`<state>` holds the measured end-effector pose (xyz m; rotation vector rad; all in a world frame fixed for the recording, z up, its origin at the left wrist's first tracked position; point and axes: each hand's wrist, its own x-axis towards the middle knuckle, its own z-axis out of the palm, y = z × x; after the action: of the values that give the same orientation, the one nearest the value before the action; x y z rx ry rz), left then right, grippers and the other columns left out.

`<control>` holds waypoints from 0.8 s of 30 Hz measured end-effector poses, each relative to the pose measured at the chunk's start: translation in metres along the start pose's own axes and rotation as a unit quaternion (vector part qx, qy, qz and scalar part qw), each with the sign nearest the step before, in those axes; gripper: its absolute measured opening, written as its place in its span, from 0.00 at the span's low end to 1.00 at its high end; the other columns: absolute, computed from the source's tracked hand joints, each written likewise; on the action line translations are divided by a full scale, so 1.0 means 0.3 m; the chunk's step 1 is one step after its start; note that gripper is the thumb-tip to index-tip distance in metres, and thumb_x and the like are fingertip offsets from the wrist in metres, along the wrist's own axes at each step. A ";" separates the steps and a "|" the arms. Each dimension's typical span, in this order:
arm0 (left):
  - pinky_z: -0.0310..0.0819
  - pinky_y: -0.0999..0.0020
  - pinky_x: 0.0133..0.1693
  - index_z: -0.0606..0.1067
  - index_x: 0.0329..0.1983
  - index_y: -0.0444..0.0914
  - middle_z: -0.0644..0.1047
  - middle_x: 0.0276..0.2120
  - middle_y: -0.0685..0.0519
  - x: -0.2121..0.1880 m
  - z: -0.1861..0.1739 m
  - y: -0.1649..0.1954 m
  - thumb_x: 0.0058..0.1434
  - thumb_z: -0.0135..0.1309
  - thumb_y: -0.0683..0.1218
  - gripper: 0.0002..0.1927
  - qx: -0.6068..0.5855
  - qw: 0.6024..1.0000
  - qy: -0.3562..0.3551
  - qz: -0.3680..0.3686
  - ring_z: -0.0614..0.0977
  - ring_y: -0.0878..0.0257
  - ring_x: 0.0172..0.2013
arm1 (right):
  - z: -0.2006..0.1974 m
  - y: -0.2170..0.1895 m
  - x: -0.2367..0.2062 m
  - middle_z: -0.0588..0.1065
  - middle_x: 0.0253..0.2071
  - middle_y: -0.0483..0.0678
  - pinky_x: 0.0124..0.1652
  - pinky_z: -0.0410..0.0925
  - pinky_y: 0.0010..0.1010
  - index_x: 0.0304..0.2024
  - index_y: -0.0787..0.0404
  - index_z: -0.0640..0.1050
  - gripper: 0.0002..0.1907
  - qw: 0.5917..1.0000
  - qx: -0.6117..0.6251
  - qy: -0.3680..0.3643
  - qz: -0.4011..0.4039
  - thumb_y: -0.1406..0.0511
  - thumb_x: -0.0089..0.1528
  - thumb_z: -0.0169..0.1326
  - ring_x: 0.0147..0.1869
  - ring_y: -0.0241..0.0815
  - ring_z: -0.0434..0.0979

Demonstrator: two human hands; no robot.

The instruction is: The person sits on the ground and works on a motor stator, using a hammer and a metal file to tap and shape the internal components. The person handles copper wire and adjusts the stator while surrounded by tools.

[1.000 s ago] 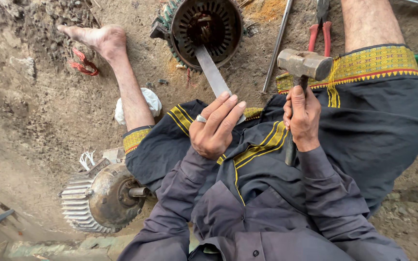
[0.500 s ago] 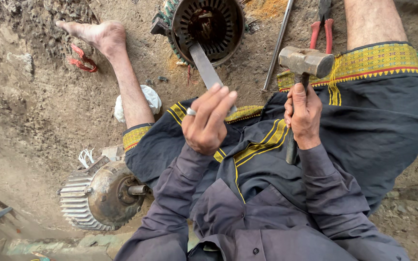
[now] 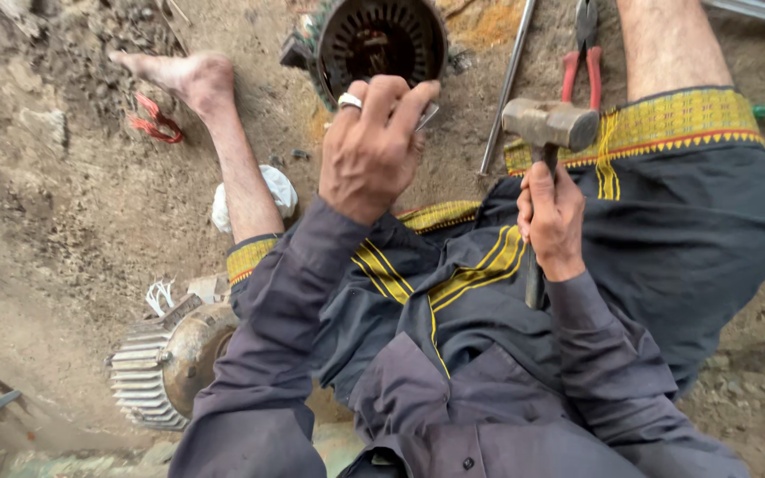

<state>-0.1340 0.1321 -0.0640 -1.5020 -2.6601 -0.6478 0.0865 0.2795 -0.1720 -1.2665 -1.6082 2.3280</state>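
Dirt floor [image 3: 64, 230], left hand [image 3: 369, 146] fingers pinching chisel [image 3: 428, 115] before stator [image 3: 381, 40], right hand [image 3: 552, 217] fingers wrapped round hammer [image 3: 549, 124], pliers [image 3: 582, 53] beyond

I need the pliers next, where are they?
The red-handled pliers lie on the dirt at the head view's top right, between the steel rod and the bare leg.

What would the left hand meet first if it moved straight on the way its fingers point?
Probably the round motor stator. The left hand holds a flat metal blade that points at the stator's rim, just beyond the fingertips; depth is unclear.
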 end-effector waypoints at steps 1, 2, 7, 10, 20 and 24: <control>0.73 0.59 0.41 0.75 0.48 0.38 0.77 0.38 0.49 0.013 0.001 -0.016 0.59 0.56 0.41 0.13 -0.017 0.999 0.032 0.025 0.79 0.52 0.41 | 0.001 -0.001 0.000 0.64 0.21 0.41 0.18 0.57 0.23 0.38 0.61 0.68 0.21 1.000 0.001 -0.006 -0.009 0.51 0.73 0.47 0.18 0.29 0.61; 0.72 0.56 0.45 0.72 0.44 0.39 0.77 0.38 0.50 0.024 0.003 -0.038 0.62 0.55 0.43 0.08 -0.034 0.996 0.062 0.049 0.79 0.50 0.45 | 0.003 0.000 -0.001 0.64 0.22 0.41 0.19 0.57 0.22 0.39 0.61 0.68 0.21 1.000 0.002 -0.013 -0.016 0.51 0.73 0.47 0.19 0.29 0.61; 0.70 0.53 0.38 0.71 0.40 0.36 0.74 0.32 0.47 0.056 0.042 -0.174 0.75 0.52 0.51 0.13 -0.188 0.971 -0.146 0.018 0.77 0.50 0.35 | 0.009 0.007 -0.002 0.64 0.23 0.41 0.20 0.57 0.22 0.40 0.62 0.69 0.21 0.999 -0.003 -0.031 -0.028 0.51 0.73 0.48 0.20 0.27 0.60; 0.70 0.51 0.40 0.71 0.41 0.37 0.75 0.33 0.44 0.083 0.085 -0.232 0.78 0.49 0.51 0.14 -0.209 0.959 -0.170 0.083 0.77 0.45 0.37 | 0.017 0.001 -0.008 0.64 0.22 0.41 0.19 0.57 0.22 0.40 0.62 0.69 0.21 1.000 -0.006 -0.026 -0.008 0.51 0.73 0.48 0.19 0.27 0.60; 0.73 0.46 0.35 0.75 0.32 0.34 0.76 0.25 0.40 0.233 0.213 -0.263 0.66 0.50 0.47 0.11 -0.172 0.919 -0.351 0.058 0.80 0.40 0.30 | 0.081 -0.192 -0.102 0.64 0.26 0.40 0.24 0.57 0.18 0.46 0.65 0.69 0.22 0.983 0.037 -0.065 -0.168 0.51 0.75 0.47 0.24 0.26 0.60; 0.74 0.46 0.36 0.75 0.35 0.35 0.78 0.28 0.39 0.232 0.225 -0.263 0.65 0.50 0.46 0.09 -0.191 0.922 -0.324 0.090 0.80 0.38 0.32 | 0.171 -0.267 -0.055 0.66 0.32 0.43 0.25 0.54 0.22 0.50 0.69 0.69 0.25 0.981 0.050 -0.018 -0.186 0.51 0.70 0.49 0.27 0.29 0.59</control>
<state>-0.2239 0.1778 -0.1378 -2.4045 -2.8783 -0.8065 0.0335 0.2698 -0.0918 -0.8231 -1.5553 2.1750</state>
